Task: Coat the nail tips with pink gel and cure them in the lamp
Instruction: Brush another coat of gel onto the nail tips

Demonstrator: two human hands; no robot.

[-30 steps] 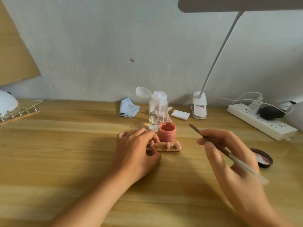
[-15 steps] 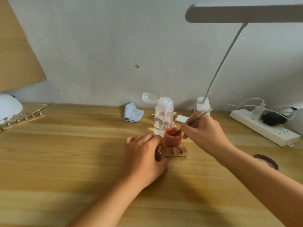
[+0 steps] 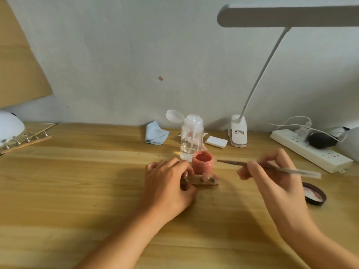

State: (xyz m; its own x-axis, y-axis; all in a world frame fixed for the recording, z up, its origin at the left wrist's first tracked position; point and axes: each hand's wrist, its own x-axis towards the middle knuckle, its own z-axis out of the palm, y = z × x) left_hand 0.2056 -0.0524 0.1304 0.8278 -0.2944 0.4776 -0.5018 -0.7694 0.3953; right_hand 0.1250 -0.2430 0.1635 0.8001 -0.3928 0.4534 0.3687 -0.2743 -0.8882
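An open jar of pink gel (image 3: pixel 202 164) stands mid-table. Just in front of it lies a small wooden strip (image 3: pixel 206 181) carrying several nail tips. My left hand (image 3: pixel 169 185) pinches the strip's left end and hides that part of it. My right hand (image 3: pixel 272 175) grips a thin brush (image 3: pixel 272 167), held level to the right of the jar, its tip pointing left and a little short of the jar. The white curing lamp (image 3: pixel 9 127) sits at the far left edge, partly cut off.
A clear pump bottle (image 3: pixel 191 138) stands behind the jar, with a blue cloth (image 3: pixel 156 134) and white pad (image 3: pixel 216 141) nearby. The jar's lid (image 3: pixel 314 193) lies at right. A clip lamp (image 3: pixel 238 133), a power strip (image 3: pixel 308 150) and another nail strip (image 3: pixel 26 141) line the back.
My right hand has lifted the brush out of the gel jar and drawn it back to the right. My left hand has stayed on the strip.
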